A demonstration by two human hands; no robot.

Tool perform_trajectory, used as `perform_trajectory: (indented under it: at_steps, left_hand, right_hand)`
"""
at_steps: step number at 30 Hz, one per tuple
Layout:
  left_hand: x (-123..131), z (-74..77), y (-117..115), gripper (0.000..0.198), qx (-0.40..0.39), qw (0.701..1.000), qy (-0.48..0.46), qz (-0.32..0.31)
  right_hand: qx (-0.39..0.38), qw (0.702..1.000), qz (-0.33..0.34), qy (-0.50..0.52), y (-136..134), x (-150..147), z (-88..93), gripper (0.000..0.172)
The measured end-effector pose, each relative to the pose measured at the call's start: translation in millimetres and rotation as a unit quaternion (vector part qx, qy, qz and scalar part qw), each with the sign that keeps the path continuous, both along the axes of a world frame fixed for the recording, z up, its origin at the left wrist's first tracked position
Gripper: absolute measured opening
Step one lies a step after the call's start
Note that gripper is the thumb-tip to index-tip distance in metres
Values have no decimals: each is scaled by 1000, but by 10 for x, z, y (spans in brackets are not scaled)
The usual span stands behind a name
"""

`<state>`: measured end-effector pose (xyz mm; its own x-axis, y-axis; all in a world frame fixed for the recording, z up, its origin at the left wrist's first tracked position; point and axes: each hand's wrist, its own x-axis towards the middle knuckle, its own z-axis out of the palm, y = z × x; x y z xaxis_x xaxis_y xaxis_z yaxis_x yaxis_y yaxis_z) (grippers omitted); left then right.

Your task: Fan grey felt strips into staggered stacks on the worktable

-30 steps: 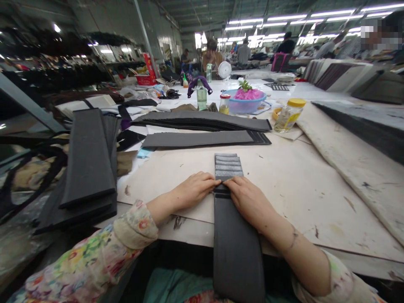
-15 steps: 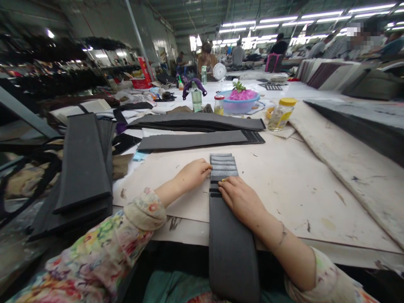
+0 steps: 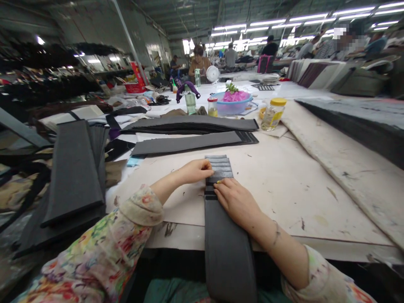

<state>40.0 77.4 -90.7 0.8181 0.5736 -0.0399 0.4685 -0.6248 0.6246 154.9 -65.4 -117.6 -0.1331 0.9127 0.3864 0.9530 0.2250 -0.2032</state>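
Note:
A small stack of dark grey fabric strips (image 3: 229,244) runs from the table edge toward me, its lower end hanging over my lap. The far ends are staggered like steps, with lighter grey bands (image 3: 218,165) and black edges. My left hand (image 3: 199,171) is closed, thumb and forefinger pinched over the left side of the light bands; what is between them is hidden. My right hand (image 3: 237,200) grips the strips just nearer to me, its fingers together and bent over the black edges. A tiny yellow spot shows at its fingertip.
Two piles of grey strips (image 3: 186,143) lie across the table beyond my hands. More strips (image 3: 74,168) are stacked at left. Farther back stand a yellow-lidded jar (image 3: 273,115), a blue basin (image 3: 232,107) and a green bottle (image 3: 190,102). A board (image 3: 341,168) lies at right. Several people work behind.
My left hand has moved slightly right, from the left edge of the strips onto the light bands. My right hand stays on the strips. The whole view has shifted a little.

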Motion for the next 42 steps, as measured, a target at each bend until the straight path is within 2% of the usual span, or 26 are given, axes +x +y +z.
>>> perform_trajectory:
  at_steps: [2, 4, 8, 12, 14, 19, 23, 28, 33, 38, 42]
  left_hand:
    - [18, 39, -5, 17, -93, 996, -11, 3]
    - [72, 81, -19, 25, -128, 992, -6, 5]
    - [309, 141, -48, 26, -66, 997, 26, -45]
    - [538, 117, -73, 33, -73, 990, 40, -115]
    - [583, 89, -77, 38, -51, 989, 57, -124]
    - [546, 58, -85, 27, 90, 982, 106, -129]
    - [487, 26, -131, 23, 161, 976, 74, -129]
    - [439, -35, -193, 17, 232, 957, 52, -168]
    - [424, -72, -236, 19, 275, 938, 74, -200]
    - [402, -137, -253, 18, 307, 925, 65, -215]
    - [358, -166, -202, 21, 266, 938, 43, -220]
  right_hand:
    - [4, 1000, 1, 4, 2, 5, -9, 23]
    - [5, 1000, 2, 7, 5, 8, -14, 23]
    - [6, 1000, -1, 16, 10, 11, -15, 23]
    - [2, 1000, -9, 18, 1, 16, -7, 22]
    - [-2, 1000, -15, 13, -8, 18, 0, 22]
    - [-5, 999, -34, -3, -26, 13, 8, 23]
    - [9, 999, -36, -4, -39, 11, -2, 22]
    - [38, 998, -46, -25, -60, 9, -15, 22]
    - [52, 997, -44, -39, -76, 5, -9, 20]
    - [32, 998, -42, -41, -79, 0, 6, 20]
    - [24, 998, -44, -28, -83, 12, 5, 20]
